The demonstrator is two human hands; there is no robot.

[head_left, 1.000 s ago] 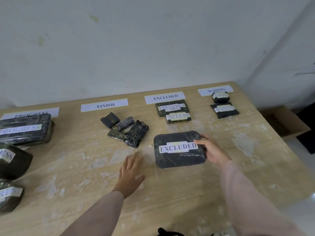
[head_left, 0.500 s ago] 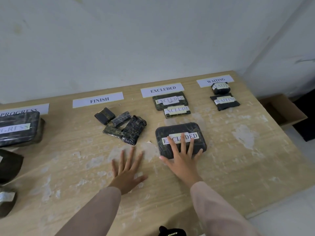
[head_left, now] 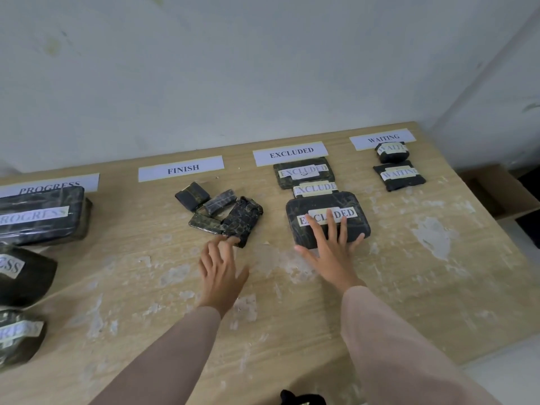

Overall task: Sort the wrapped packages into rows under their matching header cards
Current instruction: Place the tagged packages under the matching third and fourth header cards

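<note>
Four white header cards line the table's far edge: PROGRESS [head_left: 55, 182], FINISH [head_left: 181, 168], EXCLUDED [head_left: 290, 152], WAITING [head_left: 382, 138]. My right hand [head_left: 330, 249] lies flat, fingers spread, on the near half of a large dark EXCLUDED package [head_left: 355, 226], which touches two smaller EXCLUDED packages [head_left: 302, 171] behind it. My left hand [head_left: 222, 267] is open, its fingertips at the near corner of a dark unlabelled package [head_left: 244, 216] in a loose pile under FINISH. Two WAITING packages [head_left: 399, 175] and three PROGRESS packages [head_left: 41, 214] sit under their cards.
The worn wooden table [head_left: 438, 258] stands against a white wall. A cardboard box [head_left: 496, 188] sits on the floor past the table's right edge. A small black object [head_left: 301, 399] shows at the near edge.
My right hand shifted from the large EXCLUDED package's side to its top and slid it back against the smaller ones. My left hand moved forward to the pile under FINISH.
</note>
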